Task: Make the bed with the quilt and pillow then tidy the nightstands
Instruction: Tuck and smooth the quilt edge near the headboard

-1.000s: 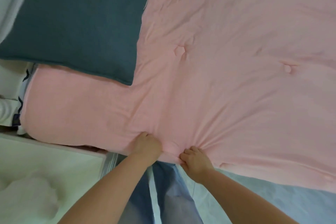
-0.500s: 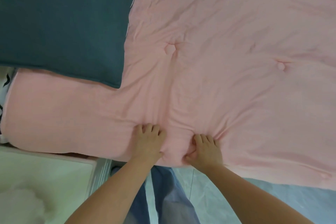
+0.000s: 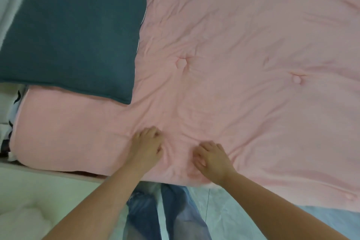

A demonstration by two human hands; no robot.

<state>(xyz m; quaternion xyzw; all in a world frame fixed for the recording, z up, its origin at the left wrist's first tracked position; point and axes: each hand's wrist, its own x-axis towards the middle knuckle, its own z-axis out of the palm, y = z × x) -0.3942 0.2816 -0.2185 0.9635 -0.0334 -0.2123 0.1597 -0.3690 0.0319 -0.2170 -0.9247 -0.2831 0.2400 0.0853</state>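
Both hands slid further onto the quilt (image 3: 233, 84), left hand (image 3: 148, 147) and right hand (image 3: 212, 159) pinching folds (fingers curled).

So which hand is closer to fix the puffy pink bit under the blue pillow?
Probably the left hand. It rests on the pink quilt nearest the bulging part below the dark pillow, so it could slide straight over. The right hand sits farther away, toward the quilt's wide side.

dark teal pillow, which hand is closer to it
Left. The left hand lies on the pink quilt just below the dark teal pillow's near corner; the right hand is further along the quilt edge, away from the pillow.
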